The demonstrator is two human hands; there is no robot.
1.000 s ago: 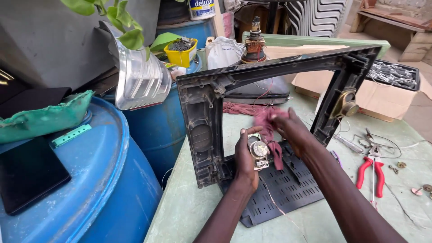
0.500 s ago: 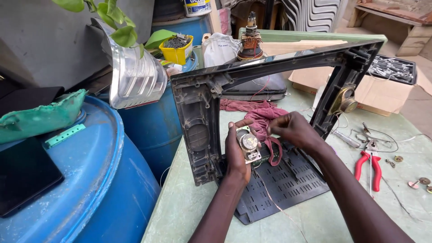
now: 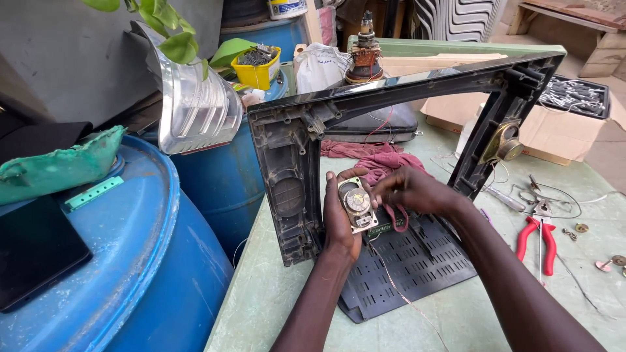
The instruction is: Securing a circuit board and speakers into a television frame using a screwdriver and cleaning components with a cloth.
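Nearest to me, at the lower centre of the frame, my left hand (image 3: pixel 340 221) cups a small oval speaker (image 3: pixel 357 203), its grip pressed around the metal back with the thumb along the left edge, so the speaker sits just left of centre, held up above the counter (image 3: pixel 274 306). My right hand (image 3: pixel 414 190) comes in from the lower right and meets it, fingertips pinched together at the speaker's right edge; I cannot tell whether they hold a wire or only touch the part. Under both hands lies a black vented plastic panel (image 3: pixel 411 264), flat on the green counter, with a thin wire (image 3: pixel 407 296) trailing across it toward the bottom edge. To the lower left a big blue drum (image 3: pixel 130 280) fills the corner, with a dark flat slab (image 3: pixel 36 251) and a crumpled green piece (image 3: pixel 59 166) on its lid. At the right, red-handled pliers (image 3: pixel 538 241) lie on the counter among loose wires and small washers. Behind my hands stands a black plastic television frame (image 3: pixel 293 163), tilted upright, with a second speaker (image 3: pixel 502 142) fixed inside its right post. A reddish cloth (image 3: pixel 385 163) lies bunched inside the frame, just beyond my right hand. Further up, left of centre, a clear ribbed lamp lens (image 3: pixel 195 111) leans on a second blue drum, beside a yellow tub (image 3: pixel 259 70) of dark bits. At the upper right a cardboard box (image 3: pixel 561 130) holds a black tray of metal parts.
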